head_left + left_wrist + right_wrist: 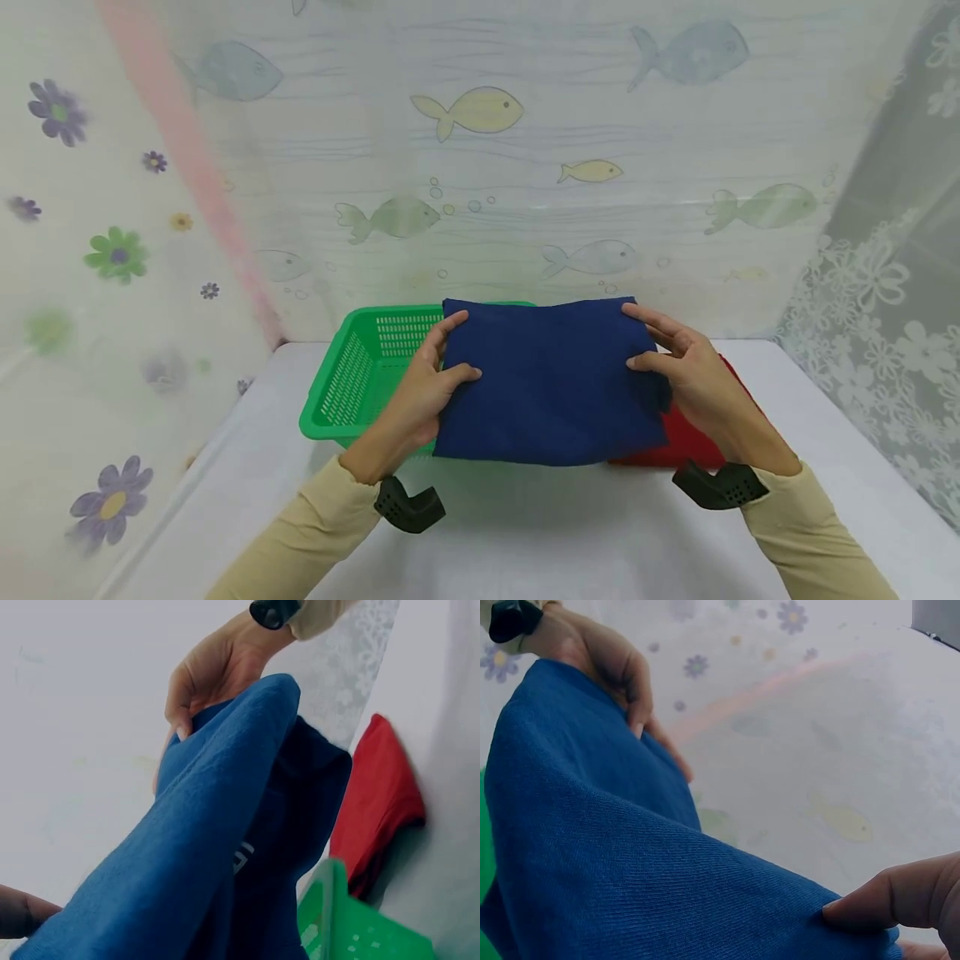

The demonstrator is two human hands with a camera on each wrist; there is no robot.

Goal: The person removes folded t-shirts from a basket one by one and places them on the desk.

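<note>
Stretched between both hands, a folded dark blue cloth garment (551, 383) hangs above the table, partly in front of a green basket. My left hand (420, 387) pinches its left side, thumb on the near face. On the opposite side my right hand (693, 375) grips the garment's edge between thumb and fingers. In the left wrist view the blue garment (202, 817) shows layered folds and a small pale print. Seen from the right wrist, the blue garment (622, 840) sags between the hands, and the right thumb (862, 904) presses its corner.
The green plastic basket (318, 421) stands on the white-covered table (525, 542) at the left, its right part hidden by the blue garment. A folded red cloth (686, 442) lies at the right, partly behind the right hand. A fish-patterned curtain (487, 192) hangs behind the table.
</note>
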